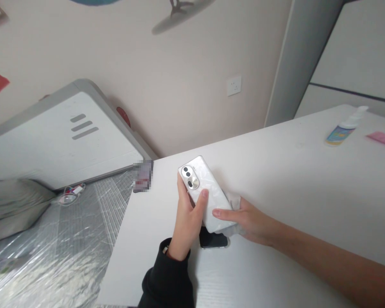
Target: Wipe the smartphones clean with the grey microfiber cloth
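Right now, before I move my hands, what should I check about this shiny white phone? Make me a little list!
White phone held by left hand: ok, fingers wrap its side.
White cloth in right hand, pressed on the phone: ok.
Camera lenses clean: cannot tell, too small to see.
Black phone on the table clear of the white phone: cannot tell, the white phone overlaps it in view.
Spray bottle close to your hands: not ok, it sits far along the table.
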Demonstrator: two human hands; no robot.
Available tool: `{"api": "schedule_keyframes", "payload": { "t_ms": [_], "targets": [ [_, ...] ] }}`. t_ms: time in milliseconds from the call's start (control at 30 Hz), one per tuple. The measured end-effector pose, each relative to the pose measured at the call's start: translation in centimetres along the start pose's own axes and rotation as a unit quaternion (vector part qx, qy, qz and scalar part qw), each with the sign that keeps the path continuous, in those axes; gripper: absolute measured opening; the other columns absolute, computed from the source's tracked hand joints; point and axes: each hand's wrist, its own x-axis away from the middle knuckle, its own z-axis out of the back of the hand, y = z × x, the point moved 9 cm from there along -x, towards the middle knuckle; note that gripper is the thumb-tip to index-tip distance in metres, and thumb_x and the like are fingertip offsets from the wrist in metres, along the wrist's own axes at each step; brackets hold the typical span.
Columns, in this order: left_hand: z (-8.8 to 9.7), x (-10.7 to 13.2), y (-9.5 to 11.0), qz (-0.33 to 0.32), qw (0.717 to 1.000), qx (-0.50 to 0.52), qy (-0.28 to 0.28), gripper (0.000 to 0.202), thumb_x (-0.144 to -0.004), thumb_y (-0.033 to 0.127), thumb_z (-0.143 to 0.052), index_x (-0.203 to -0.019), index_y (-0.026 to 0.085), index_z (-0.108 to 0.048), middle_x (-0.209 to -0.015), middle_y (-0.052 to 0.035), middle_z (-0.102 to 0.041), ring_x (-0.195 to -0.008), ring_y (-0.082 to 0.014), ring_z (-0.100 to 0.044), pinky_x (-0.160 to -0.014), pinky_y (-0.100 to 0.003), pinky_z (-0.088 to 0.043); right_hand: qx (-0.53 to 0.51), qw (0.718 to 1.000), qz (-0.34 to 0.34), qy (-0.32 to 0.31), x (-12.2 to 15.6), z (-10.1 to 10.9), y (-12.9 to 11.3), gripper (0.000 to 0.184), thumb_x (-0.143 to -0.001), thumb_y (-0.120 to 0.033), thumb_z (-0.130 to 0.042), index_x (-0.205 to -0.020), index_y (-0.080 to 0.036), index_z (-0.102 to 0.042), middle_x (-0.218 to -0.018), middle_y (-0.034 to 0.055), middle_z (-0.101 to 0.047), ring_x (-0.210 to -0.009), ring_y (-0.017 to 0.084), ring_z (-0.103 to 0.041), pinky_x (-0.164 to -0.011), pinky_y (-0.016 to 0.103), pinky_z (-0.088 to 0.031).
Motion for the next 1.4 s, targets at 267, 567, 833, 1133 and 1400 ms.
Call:
{"api": "schedule_keyframes", "payload": {
  "t_ms": [267,567,833,1133,1400],
  "targets": [
    [-1.3,0.4,-0.2,0.009,0.997,0.025,-0.074,0.074,-0.094,0.043,-0.063,-0.154,0.023,-0.026,-0.156,-0.0123,-0.046,-0.143,-0.0266,-0.046,-0.117,-0.039,-0.037,0.016,0.996,-0.082,0.034,0.3,0.4,0.6,0.038,-0.052,-0.018,-0.075,-0.091,-0.017,-0.074,-0.076,0.0017,-0.075,-0.07,0.021,-0.07,-0.064,0.03,-0.053],
    [-2.6,0.4,0.0,0.007,0.988,0.058,-0.142,0.049,-0.096,0.045,-0.061,-0.139,0.025,-0.05,-0.136,-0.0078,-0.066,-0.124,-0.026,-0.06,-0.108,-0.039,-0.044,0.036,0.995,-0.096,-0.008,0.8,-0.2,0.8,0.042,-0.062,-0.035,-0.079,-0.098,-0.015,-0.073,-0.08,0.0052,-0.074,-0.074,0.022,-0.07,-0.071,0.033,-0.056],
    [-2.8,0.6,-1.4,0.049,0.981,0.093,-0.166,0.071,-0.087,0.077,-0.052,-0.135,0.025,-0.052,-0.13,-0.0113,-0.067,-0.108,-0.0267,-0.064,-0.096,-0.042,-0.05,0.261,0.965,0.025,-0.018,0.6,-0.7,-1.1,0.064,-0.082,-0.079,-0.061,-0.112,-0.023,-0.07,-0.109,0.0089,-0.071,-0.113,0.031,-0.065,-0.105,0.044,-0.048],
    [-1.7,0.6,-1.4,0.066,0.974,0.196,-0.095,0.062,-0.087,0.068,-0.058,-0.128,0.023,-0.057,-0.113,-0.0076,-0.071,-0.109,-0.0276,-0.062,-0.106,-0.046,-0.043,0.19,0.98,0.048,-0.031,0.2,-0.7,-0.9,0.085,-0.078,-0.085,-0.06,-0.137,-0.023,-0.057,-0.131,0.0123,-0.067,-0.127,0.032,-0.061,-0.109,0.044,-0.046],
    [-1.4,0.6,-1.5,0.149,0.901,0.406,-0.012,0.058,-0.089,0.065,-0.05,-0.125,0.021,-0.062,-0.106,-0.0065,-0.074,-0.102,-0.0237,-0.068,-0.099,-0.04,-0.05,0.004,0.997,0.011,-0.073,0.2,-1.8,-0.7,0.072,-0.077,-0.082,-0.066,-0.122,-0.025,-0.07,-0.113,0.0076,-0.076,-0.112,0.028,-0.069,-0.101,0.036,-0.052]
  ]
}}
